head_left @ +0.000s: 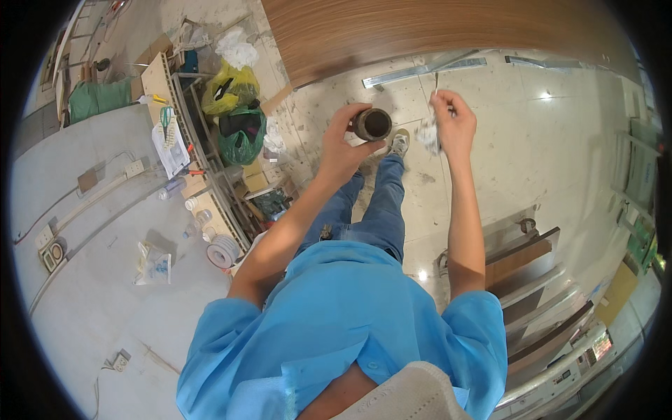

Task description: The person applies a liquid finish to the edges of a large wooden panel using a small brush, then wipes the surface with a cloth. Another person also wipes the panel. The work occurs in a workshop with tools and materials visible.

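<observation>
My left hand [341, 143] is wrapped around a dark cylindrical cup [360, 126], held up at about waist height with its round mouth and dark inside facing me. To its right, my right hand [456, 126] is raised with thumb and fingers pinched together. A thin dark stick [437, 81] sticks out above these fingertips; its kind is too small to make out. Beside that hand appears a blurred, crumpled whitish thing [428, 136]; whether it is held or lies on the floor I cannot tell. Both hands are apart from each other.
A wood-grain panel [392, 35] spans the far side, with metal strips [427, 70] below it. On the left, a narrow shelf [203, 185] carries scissors [166, 119], bottles and a tape roll [222, 250]. Yellow [234, 87] and green bags [241, 136] hang beside it. Boards [521, 259] stand at right.
</observation>
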`<state>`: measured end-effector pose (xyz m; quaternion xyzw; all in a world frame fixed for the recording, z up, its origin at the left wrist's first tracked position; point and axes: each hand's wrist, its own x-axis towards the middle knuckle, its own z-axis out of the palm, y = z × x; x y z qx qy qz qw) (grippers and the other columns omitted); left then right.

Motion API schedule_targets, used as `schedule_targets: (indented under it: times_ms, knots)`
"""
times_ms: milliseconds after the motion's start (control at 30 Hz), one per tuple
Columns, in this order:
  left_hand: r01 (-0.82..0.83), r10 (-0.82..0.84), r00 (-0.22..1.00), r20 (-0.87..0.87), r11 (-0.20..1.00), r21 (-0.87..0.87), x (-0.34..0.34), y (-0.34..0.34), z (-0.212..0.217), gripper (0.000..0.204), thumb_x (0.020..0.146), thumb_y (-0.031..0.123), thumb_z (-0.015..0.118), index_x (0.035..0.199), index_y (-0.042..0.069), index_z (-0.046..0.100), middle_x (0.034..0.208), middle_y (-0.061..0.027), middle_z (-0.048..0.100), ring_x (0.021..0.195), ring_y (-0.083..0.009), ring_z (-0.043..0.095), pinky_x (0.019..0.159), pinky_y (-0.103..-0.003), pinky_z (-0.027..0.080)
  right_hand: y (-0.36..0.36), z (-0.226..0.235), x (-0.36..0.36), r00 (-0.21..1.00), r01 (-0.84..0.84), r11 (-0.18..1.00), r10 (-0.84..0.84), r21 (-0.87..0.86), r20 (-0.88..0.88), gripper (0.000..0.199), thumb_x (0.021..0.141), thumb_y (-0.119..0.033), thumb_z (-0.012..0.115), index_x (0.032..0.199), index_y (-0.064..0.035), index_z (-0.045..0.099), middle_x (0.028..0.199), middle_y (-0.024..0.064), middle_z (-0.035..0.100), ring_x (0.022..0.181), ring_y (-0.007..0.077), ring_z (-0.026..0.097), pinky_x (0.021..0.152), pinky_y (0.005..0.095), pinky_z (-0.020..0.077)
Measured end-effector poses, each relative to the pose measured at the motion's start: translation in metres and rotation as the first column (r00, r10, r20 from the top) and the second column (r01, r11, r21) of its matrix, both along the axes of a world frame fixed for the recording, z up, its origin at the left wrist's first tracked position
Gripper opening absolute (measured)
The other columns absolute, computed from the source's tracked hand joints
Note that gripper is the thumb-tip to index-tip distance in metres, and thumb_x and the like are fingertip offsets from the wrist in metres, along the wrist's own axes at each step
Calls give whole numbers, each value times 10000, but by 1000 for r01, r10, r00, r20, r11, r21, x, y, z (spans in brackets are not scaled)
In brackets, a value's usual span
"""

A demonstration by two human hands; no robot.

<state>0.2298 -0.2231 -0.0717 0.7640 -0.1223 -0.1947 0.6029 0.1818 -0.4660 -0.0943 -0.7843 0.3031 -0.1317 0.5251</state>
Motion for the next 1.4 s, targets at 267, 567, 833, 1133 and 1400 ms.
schedule_targets:
  times_ms: [267,567,833,1133,1400]
  knots:
    - [5,-4,997,-71,1000,14,-20,30,7,709,763,24,911,1402,88,609,1302,-45,681,1184,-183,660,1037,-351,506,-18,-86,60,963,229,972,-217,-57,160,232,960,-193,761,1092,-5,791,993,138,797,937,232,731,890,343,546]
    - [-8,7,997,-81,1000,-19,-30,43,10,638,752,56,916,1336,81,659,1287,-54,674,1156,-189,661,990,-342,505,-13,-93,68,976,185,982,-178,-45,124,212,955,-182,765,1071,-7,791,1000,149,796,938,252,741,879,355,553]
    - [41,-42,993,-107,999,-16,-36,47,8,701,761,36,933,1388,68,622,1295,-46,682,1200,-176,656,1078,-356,485,17,-96,68,976,126,990,-114,-55,186,198,950,-179,771,1073,-25,794,1039,144,798,965,262,748,890,365,554]
    - [60,-61,997,-47,998,-29,-43,55,13,704,756,31,930,1389,58,623,1334,-54,654,1220,-188,650,1080,-362,489,37,-99,72,981,64,997,-56,-37,188,178,946,-158,765,1061,-24,792,1029,136,794,969,259,744,894,349,549]
    - [-17,15,999,-38,999,-50,-50,63,21,698,707,40,939,1344,96,659,1300,-58,665,1147,-191,645,987,-317,490,49,-90,71,978,156,987,-160,38,131,178,962,-174,764,1061,-29,791,1023,137,789,956,260,739,869,340,542]
